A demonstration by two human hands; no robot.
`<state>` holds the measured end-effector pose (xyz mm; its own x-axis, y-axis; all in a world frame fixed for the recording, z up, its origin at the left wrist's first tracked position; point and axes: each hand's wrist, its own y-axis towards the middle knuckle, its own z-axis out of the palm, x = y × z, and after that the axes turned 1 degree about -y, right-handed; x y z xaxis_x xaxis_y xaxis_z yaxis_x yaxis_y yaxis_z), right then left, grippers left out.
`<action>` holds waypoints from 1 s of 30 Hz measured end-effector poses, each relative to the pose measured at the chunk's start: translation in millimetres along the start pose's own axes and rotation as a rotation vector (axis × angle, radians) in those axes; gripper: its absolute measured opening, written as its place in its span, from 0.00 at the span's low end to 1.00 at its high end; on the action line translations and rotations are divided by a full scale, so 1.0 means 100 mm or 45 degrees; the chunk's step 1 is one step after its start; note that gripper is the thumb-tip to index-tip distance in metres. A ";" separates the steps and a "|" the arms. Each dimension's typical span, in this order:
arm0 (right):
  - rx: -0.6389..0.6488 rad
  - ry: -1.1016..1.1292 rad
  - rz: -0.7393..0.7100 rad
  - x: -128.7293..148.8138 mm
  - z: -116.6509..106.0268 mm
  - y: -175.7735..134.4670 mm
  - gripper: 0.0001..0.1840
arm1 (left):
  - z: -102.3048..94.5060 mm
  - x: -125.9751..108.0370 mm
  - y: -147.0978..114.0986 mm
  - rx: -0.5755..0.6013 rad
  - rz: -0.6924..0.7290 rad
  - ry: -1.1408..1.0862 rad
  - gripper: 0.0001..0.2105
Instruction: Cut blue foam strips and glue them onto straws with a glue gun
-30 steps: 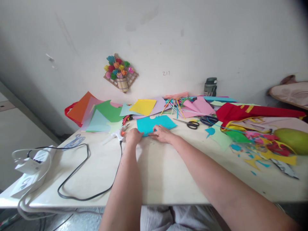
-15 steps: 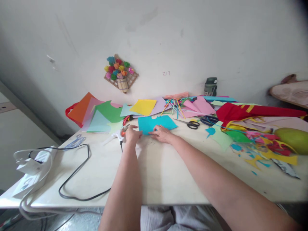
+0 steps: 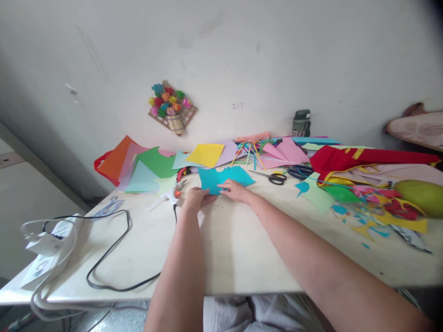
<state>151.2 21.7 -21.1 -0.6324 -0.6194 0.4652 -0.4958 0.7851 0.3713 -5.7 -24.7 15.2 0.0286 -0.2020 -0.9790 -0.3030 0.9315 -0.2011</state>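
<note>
A blue sheet of paper (image 3: 224, 175) with a notch in its far edge lies in the middle of the table. At its near left corner is my left hand (image 3: 197, 199), closed with the fingers at the paper's edge. My right hand (image 3: 236, 190) pinches the near edge a little further right, its fingers bent. Just left of my left hand lies a white hot glue gun (image 3: 169, 196) with an orange trigger, untouched. To the right of the paper rest black-handled scissors (image 3: 277, 178).
Coloured paper sheets (image 3: 155, 161) line the wall side of the table. Paper scraps (image 3: 367, 221), a red cloth (image 3: 346, 161) and a green fruit (image 3: 420, 196) lie at right. A black cord (image 3: 104, 258) and a power strip (image 3: 51, 251) occupy the left.
My left hand has moved from beside the glue gun rightward to the near left corner of the blue paper. My right hand has shifted slightly right along the near edge.
</note>
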 end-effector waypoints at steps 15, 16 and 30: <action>-0.373 0.560 0.175 0.04 -0.10 0.01 0.13 | 0.11 0.06 0.04 0.087 -0.019 -0.445 0.08; -0.437 0.638 0.204 0.07 -0.12 0.00 0.11 | 0.11 0.06 0.03 0.092 -0.009 -0.469 0.08; -0.127 1.730 0.905 0.58 -0.06 -0.03 0.14 | 0.21 0.04 0.01 0.238 -0.032 -0.533 0.05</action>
<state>119.6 -17.3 9.7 0.3175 0.2922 0.9021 -0.2605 0.9416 -0.2133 13.9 -18.0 10.4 0.4282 -0.1216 -0.8954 -0.1216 0.9741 -0.1904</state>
